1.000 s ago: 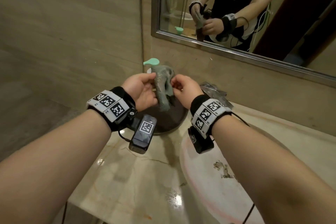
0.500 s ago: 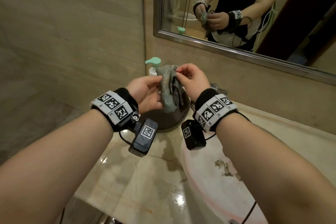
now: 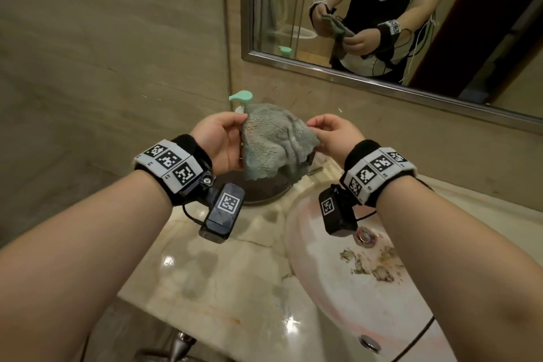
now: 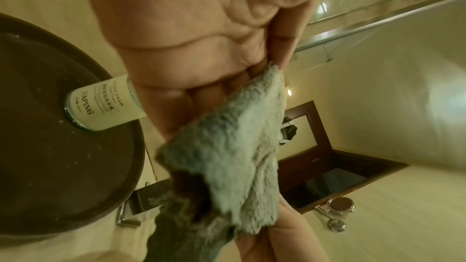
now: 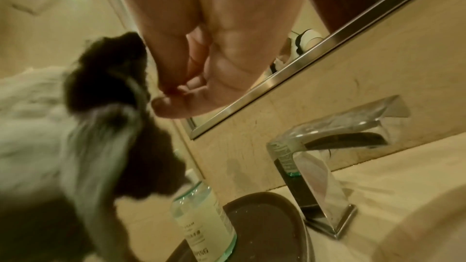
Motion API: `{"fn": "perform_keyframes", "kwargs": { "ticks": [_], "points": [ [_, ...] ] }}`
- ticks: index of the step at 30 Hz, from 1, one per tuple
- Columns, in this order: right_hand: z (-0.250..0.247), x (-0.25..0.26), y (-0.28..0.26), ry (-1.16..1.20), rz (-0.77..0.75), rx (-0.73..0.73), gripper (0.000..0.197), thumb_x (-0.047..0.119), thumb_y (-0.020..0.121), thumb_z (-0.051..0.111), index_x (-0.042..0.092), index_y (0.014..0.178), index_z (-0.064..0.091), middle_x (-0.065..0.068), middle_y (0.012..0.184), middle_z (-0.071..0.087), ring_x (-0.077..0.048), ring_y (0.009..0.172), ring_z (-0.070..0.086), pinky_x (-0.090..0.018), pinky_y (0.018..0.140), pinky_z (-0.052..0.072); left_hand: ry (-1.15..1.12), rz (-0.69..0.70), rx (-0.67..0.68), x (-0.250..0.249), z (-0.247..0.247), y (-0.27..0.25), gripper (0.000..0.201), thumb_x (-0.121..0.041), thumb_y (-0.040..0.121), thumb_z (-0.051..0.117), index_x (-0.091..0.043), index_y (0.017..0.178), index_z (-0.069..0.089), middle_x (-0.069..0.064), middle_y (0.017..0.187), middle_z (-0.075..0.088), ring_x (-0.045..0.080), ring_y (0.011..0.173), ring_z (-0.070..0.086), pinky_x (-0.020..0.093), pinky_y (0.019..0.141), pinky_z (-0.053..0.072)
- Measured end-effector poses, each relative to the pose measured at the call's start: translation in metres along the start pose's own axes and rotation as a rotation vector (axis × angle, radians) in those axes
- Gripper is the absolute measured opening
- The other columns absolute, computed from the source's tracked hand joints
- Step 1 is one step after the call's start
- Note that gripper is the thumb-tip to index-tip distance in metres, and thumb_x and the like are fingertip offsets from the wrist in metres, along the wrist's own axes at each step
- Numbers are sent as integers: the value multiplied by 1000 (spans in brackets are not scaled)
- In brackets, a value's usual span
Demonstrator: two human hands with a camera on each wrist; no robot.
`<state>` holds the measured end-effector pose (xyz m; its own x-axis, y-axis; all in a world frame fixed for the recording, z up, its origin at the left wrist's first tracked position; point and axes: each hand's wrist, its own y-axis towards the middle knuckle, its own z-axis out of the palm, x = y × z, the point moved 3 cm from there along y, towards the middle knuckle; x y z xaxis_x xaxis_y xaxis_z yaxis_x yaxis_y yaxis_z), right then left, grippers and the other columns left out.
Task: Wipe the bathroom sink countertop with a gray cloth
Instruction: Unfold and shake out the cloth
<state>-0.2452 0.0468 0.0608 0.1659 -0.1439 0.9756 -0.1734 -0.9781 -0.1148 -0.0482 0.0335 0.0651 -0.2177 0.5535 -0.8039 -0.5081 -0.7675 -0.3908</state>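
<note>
Left hand at 9 o'clock of the cloth: thumb and fingers pinch its upper left edge; the left wrist view shows fingers curled behind the fabric. Cloth gray, nubbly terry, crumpled, stretched between both hands and hanging in a ragged fold, held in the air above the surface, not touching it.

Behind the cloth at 12 o'clock, a soap bottle: clear plastic cylinder, white label, mint-green pump head. It stands upright on a round dark-brown tray with a raised rim.

Right hand at 3 o'clock of the cloth: fingertips and thumb pinch the right edge.

Faucet angular, chrome, flat spout, just right of the tray. Surface is glossy beige marble with veins. Sink oval, sunken, with brown flaky stains near the metal drain. Metal-framed mirror at 1 o'clock.
</note>
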Motion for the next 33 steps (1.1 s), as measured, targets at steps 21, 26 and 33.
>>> {"fn": "perform_keyframes", "kwargs": {
  "ticks": [21, 26, 33],
  "points": [
    [19, 20, -80, -359, 89, 385, 15, 7, 93, 54, 7, 105, 63, 1, 78, 60, -8, 62, 54, -14, 55, 50, 1606, 163, -2, -1, 49, -81, 28, -5, 93, 49, -18, 113, 64, -3, 105, 55, 14, 103, 51, 30, 103, 39],
    [35, 28, -85, -629, -150, 458, 48, 16, 90, 59, 24, 137, 47, 2, 123, 55, -16, 102, 59, -24, 82, 50, 1808, 291, 31, -6, 55, -96, 39, -2, 90, 53, -25, 119, 66, -7, 104, 38, 8, 102, 39, 15, 91, 30],
    [45, 21, -87, -840, -255, 420, 12, 30, 88, 61, 29, 100, 61, 11, 90, 57, -15, 93, 57, -35, 92, 49, 1789, 284, -17, -6, 46, -115, 40, -1, 91, 50, -30, 112, 68, -7, 99, 51, 10, 96, 49, 24, 94, 39]
  ]
}}
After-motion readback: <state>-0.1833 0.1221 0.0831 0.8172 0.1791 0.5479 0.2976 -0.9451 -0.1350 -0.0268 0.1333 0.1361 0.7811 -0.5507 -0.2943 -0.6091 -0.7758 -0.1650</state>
